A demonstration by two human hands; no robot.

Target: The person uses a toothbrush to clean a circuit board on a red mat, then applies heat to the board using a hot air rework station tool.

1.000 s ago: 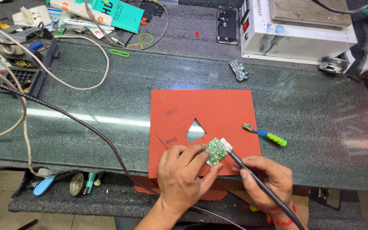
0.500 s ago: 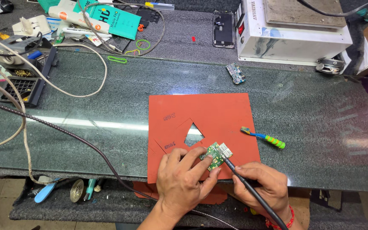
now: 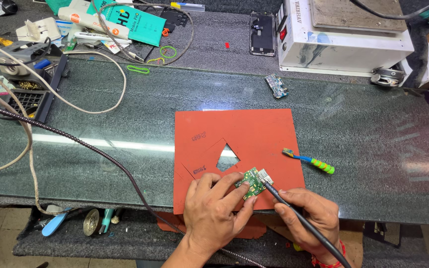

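Barely anything has shifted over the last second: the red silicone mat (image 3: 239, 144) lies under both hands as before, its cut-out hole just beyond the fingertips. Left hand (image 3: 214, 211) still pins the small green circuit board (image 3: 250, 182) between thumb and forefinger, fingers narrow around it. Right hand (image 3: 306, 218) keeps a pen grip on the black soldering iron (image 3: 299, 218), tip touching the board's right edge, so the soldering seems mid-joint

Open red mat (image 3: 254, 134) ahead; toothbrush (image 3: 310, 161) lies right.
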